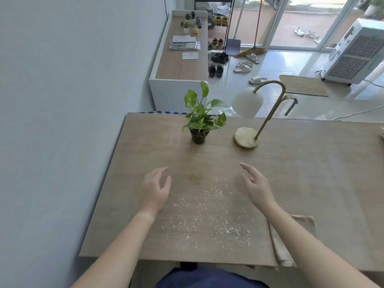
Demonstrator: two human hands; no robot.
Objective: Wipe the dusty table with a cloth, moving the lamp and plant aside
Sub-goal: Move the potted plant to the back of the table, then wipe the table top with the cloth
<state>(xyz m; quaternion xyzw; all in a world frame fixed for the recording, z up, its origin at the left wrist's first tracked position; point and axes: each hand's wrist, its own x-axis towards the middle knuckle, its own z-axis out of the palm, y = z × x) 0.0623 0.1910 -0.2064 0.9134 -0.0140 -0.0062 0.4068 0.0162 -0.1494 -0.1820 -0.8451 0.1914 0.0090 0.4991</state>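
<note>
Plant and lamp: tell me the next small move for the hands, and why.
Probably reach the left hand forward and grip the plant pot to shift it aside. It and the right hand are open and empty; the plant pot and lamp stand beyond the dust on the table, and the cloth lies ungripped beneath the right forearm.
</note>
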